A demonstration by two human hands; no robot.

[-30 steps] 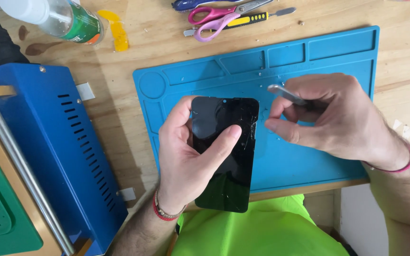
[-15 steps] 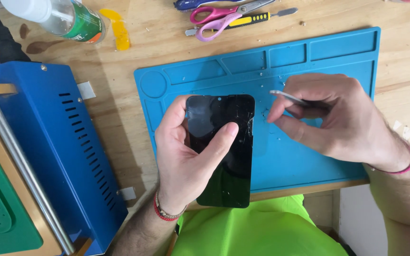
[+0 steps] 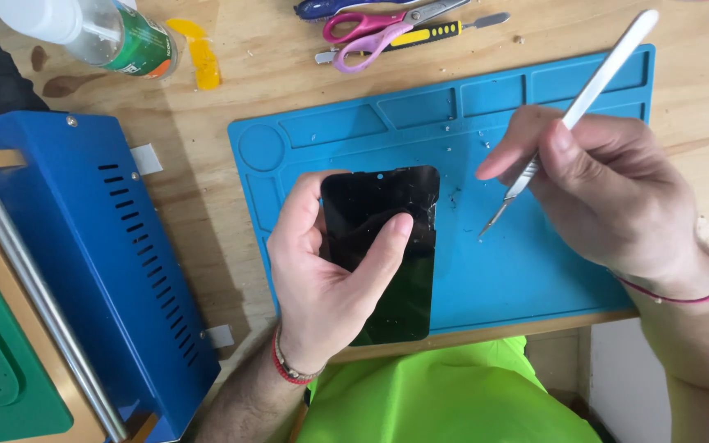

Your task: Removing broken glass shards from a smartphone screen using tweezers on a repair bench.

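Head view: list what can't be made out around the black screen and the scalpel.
- Black phone screen: left edge and middle hidden by the left hand.
- Scalpel: mid-handle hidden by the right hand; blade too small.
- Blue machine: cut off by left edge.

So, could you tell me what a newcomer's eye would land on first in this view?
Most striking is the black phone screen, cracked along its right edge, gripped in the left hand over the blue repair mat. Just right of it, the right hand holds a slim white-handled scalpel like a pen, its tip just above the mat. A big blue machine fills the left side of the wooden bench.
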